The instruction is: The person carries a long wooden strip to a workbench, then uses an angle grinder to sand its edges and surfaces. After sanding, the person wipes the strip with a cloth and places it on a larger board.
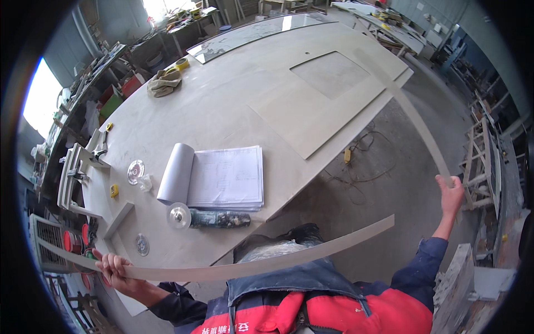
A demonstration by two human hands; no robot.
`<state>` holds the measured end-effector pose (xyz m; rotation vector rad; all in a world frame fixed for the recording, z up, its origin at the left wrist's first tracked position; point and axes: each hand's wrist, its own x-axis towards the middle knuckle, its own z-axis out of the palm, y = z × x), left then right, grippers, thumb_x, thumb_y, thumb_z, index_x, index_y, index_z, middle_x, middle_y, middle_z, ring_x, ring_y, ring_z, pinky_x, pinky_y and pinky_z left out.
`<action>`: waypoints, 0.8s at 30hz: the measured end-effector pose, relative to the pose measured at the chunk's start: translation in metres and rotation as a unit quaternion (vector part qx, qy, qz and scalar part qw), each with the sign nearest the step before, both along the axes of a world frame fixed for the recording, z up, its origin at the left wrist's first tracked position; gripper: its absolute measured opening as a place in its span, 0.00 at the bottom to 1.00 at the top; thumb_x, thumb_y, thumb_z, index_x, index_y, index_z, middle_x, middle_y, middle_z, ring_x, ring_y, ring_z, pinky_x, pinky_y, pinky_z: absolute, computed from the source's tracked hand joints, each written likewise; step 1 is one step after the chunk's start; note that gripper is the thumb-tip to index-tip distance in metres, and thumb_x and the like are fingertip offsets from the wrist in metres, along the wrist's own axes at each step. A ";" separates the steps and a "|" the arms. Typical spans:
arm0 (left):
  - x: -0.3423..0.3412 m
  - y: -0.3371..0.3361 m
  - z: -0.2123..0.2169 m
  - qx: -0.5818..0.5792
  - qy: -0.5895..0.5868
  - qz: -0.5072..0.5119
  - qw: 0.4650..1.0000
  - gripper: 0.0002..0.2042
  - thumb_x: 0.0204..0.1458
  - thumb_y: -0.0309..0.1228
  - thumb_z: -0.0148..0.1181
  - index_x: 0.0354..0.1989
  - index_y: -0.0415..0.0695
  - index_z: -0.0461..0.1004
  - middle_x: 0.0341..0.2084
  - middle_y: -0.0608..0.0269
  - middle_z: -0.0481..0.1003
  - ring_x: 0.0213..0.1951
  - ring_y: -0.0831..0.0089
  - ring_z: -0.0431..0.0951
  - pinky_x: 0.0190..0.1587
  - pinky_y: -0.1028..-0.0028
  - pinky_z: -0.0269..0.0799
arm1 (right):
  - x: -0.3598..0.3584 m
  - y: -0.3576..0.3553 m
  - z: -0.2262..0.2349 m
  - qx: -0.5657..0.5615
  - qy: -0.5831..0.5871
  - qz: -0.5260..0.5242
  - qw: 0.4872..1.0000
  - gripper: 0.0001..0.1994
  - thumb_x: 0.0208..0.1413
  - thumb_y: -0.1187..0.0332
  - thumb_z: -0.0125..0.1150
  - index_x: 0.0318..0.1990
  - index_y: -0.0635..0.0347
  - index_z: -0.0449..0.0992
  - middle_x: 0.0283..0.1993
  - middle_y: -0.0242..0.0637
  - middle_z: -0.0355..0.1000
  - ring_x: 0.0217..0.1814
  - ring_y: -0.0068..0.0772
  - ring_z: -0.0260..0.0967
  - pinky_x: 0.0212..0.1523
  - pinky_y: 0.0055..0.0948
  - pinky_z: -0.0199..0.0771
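Note:
My left hand [115,273] is closed round a long, narrow pale strip [267,270], which passes in front of my body with its right end free. Out to the right, my right hand [450,195] grips the near end of a second pale strip [418,123]. That strip reaches away past the table's right edge, and its far part overlaps the flat sheet [278,118] with a rectangular cutout. On the table [214,106], between my hands, lie an angle grinder [219,218] with a round disc and a pad of paper [225,175] with its top pages curled back.
Loose discs [136,172], a yellow tape measure [114,191] and an angled pale piece [118,221] lie toward the left. Farther off are a cloth [164,83] and a marbled slab [250,38]. Cables [361,167] trail on the floor beside a wooden rack [479,167].

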<state>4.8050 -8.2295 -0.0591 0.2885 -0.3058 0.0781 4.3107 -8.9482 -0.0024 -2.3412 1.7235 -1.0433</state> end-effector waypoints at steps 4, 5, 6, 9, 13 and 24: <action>-0.033 -0.010 -0.014 0.007 0.039 0.071 0.997 0.21 0.75 0.33 0.44 0.66 0.28 0.66 0.26 0.66 0.60 0.21 0.78 0.54 0.22 0.77 0.56 | 0.047 -0.103 -0.044 0.010 0.005 0.003 1.000 0.25 0.51 0.46 0.78 0.35 0.61 0.81 0.29 0.38 0.79 0.30 0.37 0.74 0.37 0.39 0.73; -0.043 -0.017 -0.020 0.011 0.049 0.085 0.995 0.20 0.75 0.33 0.44 0.66 0.29 0.66 0.26 0.66 0.60 0.22 0.78 0.54 0.22 0.77 0.56 | 0.062 -0.126 -0.064 -0.016 0.004 0.045 0.999 0.25 0.50 0.44 0.78 0.36 0.60 0.82 0.31 0.40 0.81 0.33 0.39 0.76 0.38 0.40 0.74; -0.054 -0.021 -0.015 0.025 0.053 0.100 0.993 0.20 0.75 0.34 0.44 0.65 0.29 0.67 0.26 0.66 0.60 0.22 0.78 0.54 0.22 0.77 0.56 | 0.082 -0.143 -0.089 0.006 -0.006 0.067 0.998 0.25 0.50 0.44 0.78 0.37 0.60 0.82 0.33 0.41 0.81 0.35 0.39 0.78 0.39 0.40 0.75; -0.091 -0.034 -0.012 0.032 0.073 0.160 0.984 0.19 0.75 0.33 0.45 0.64 0.31 0.68 0.25 0.67 0.59 0.22 0.77 0.54 0.23 0.77 0.55 | 0.163 -0.168 -0.142 0.093 -0.011 0.173 0.980 0.25 0.46 0.46 0.80 0.38 0.60 0.82 0.32 0.41 0.81 0.34 0.40 0.78 0.38 0.40 0.76; -0.147 -0.062 0.002 0.039 0.077 0.215 0.973 0.18 0.75 0.32 0.45 0.63 0.31 0.69 0.24 0.67 0.57 0.23 0.77 0.54 0.24 0.77 0.55 | 0.238 -0.195 -0.181 0.146 0.015 0.326 0.934 0.22 0.45 0.54 0.82 0.42 0.59 0.84 0.36 0.44 0.82 0.37 0.44 0.80 0.40 0.39 0.78; -0.271 -0.119 0.027 0.067 0.152 0.392 0.905 0.19 0.76 0.35 0.44 0.62 0.32 0.70 0.25 0.66 0.59 0.22 0.75 0.55 0.24 0.75 0.56 | 0.355 -0.269 -0.217 0.170 0.110 0.463 0.863 0.26 0.42 0.54 0.83 0.45 0.60 0.84 0.42 0.47 0.83 0.43 0.47 0.81 0.44 0.38 0.78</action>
